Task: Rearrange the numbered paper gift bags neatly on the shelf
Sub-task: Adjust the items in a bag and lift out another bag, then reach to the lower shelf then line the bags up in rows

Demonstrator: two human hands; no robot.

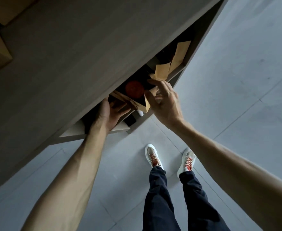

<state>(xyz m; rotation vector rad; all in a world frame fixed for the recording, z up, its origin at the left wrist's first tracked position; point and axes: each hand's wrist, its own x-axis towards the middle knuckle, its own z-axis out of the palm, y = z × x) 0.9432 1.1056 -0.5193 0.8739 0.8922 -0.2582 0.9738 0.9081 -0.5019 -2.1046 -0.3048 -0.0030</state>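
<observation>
Head view: both hands [163, 104] on bag [133, 99] edges.

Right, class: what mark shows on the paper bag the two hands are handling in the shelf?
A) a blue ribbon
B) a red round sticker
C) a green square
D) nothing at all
B: a red round sticker sits on the dark face of the paper bag, between the left hand and the right hand at the shelf opening.
</observation>
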